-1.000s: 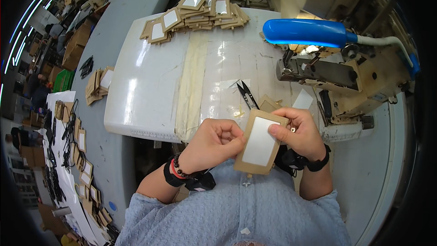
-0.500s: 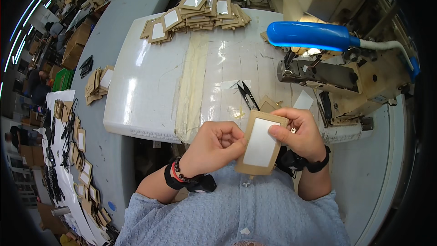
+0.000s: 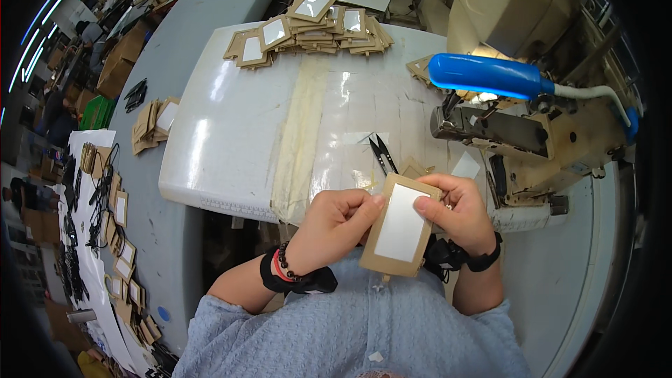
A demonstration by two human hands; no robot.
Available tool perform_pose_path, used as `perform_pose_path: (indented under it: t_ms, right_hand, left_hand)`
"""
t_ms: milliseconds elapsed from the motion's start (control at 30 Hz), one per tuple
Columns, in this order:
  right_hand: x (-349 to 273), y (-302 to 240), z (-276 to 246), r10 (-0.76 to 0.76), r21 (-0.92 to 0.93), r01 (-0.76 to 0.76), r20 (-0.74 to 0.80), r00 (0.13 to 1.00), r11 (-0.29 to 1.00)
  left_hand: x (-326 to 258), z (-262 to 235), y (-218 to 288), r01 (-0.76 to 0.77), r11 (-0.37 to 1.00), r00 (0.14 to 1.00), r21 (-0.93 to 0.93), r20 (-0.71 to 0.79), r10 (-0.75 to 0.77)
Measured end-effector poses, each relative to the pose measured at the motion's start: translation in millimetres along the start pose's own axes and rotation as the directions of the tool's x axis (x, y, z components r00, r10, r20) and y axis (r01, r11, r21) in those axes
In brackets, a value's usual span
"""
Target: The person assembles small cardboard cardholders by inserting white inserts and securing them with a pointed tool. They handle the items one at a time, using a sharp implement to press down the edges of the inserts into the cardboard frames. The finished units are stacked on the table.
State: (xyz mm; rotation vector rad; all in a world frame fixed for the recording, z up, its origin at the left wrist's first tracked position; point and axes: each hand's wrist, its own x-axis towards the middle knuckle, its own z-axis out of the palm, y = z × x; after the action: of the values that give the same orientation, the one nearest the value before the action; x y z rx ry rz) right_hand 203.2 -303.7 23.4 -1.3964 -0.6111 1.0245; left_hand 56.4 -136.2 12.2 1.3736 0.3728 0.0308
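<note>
Both hands, left hand (image 3: pixel 341 220) and right hand (image 3: pixel 458 211), remain closed on the tan frame piece (image 3: pixel 400 225), unchanged, held at the bench (image 3: pixel 231 133) near edge.

Black snips (image 3: pixel 382 154), stacked brown frames (image 3: pixel 315 24), sewing machine (image 3: pixel 511 133)

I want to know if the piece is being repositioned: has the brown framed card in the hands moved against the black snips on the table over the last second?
No. The framed card sits just below the black snips, as before, held by both hands.
</note>
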Motion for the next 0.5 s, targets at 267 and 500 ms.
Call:
perform_pose_path:
  t_ms: [267, 500]
  right_hand:
    - [5, 10, 2, -0.025, -0.082, 0.021, -0.049, 0.998, 0.996]
    - [15, 21, 10, -0.074, -0.018, 0.072, -0.243, 0.967, 0.997]
  left_hand:
    - [-4, -9, -16, 0.011, 0.999, 0.998, -0.043, 0.07, -0.008]
    - [-5, -23, -41, 0.156, 0.974, 0.942, -0.166, 0.323, -0.095]
